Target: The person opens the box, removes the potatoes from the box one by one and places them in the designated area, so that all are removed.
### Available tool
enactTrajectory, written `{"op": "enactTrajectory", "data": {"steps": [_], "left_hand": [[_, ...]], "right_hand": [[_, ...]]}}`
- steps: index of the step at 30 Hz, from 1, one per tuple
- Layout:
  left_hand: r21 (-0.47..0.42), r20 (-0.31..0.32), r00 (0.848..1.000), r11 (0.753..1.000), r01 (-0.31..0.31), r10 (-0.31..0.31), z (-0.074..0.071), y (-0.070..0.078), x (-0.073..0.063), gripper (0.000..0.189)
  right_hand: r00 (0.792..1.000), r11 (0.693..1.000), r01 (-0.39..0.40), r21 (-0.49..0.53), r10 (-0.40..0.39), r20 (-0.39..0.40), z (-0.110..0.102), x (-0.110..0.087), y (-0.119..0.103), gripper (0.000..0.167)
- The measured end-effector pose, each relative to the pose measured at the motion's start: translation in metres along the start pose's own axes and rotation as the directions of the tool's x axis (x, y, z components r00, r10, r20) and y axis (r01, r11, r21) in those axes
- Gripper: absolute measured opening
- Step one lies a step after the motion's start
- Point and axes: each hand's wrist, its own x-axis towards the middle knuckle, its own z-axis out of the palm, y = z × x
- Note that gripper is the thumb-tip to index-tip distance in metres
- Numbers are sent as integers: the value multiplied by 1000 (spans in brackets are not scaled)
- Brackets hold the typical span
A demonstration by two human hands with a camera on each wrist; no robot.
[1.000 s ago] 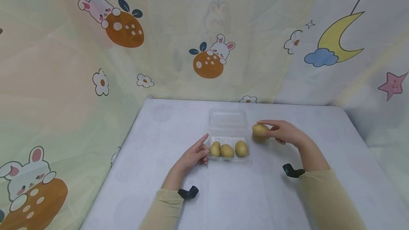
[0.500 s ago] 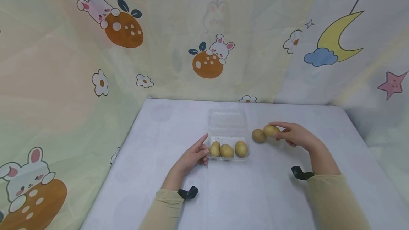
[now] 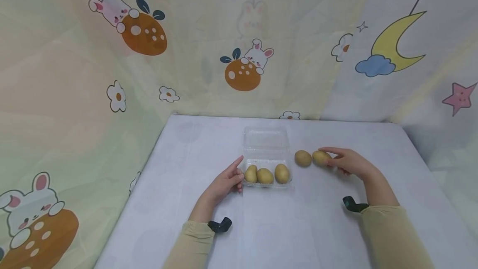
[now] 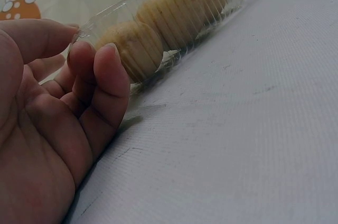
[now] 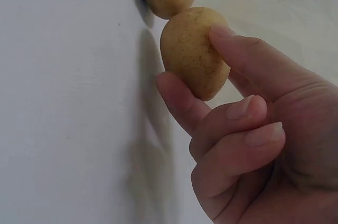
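Note:
A clear plastic clamshell container stands on the table with its lid folded back. Three yellowish potatoes sit inside it. At the container's left end, my left hand pinches the near corner between thumb and fingers, with the index finger stretched along the side. Right of the container, my right hand holds another potato between thumb and fingers, low over the table. Just to the left of that one lies a loose potato.
A white cloth covers the table. Behind it and at the sides hangs a curtain printed with rabbits, flowers and a moon. Each wrist wears a small black camera, such as the right one.
My right hand has moved right with its potato and lowered it toward the table. The loose potato beside it has come into clear view. My left hand stays at the container.

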Motion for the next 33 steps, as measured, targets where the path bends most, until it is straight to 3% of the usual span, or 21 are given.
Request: {"op": "enactTrajectory", "data": {"steps": [33], "left_hand": [[14, 4, 1000, 1000, -15, 15, -2, -4, 3, 66]], "right_hand": [[998, 998, -41, 46, 39, 40, 5, 3, 14, 66]]}}
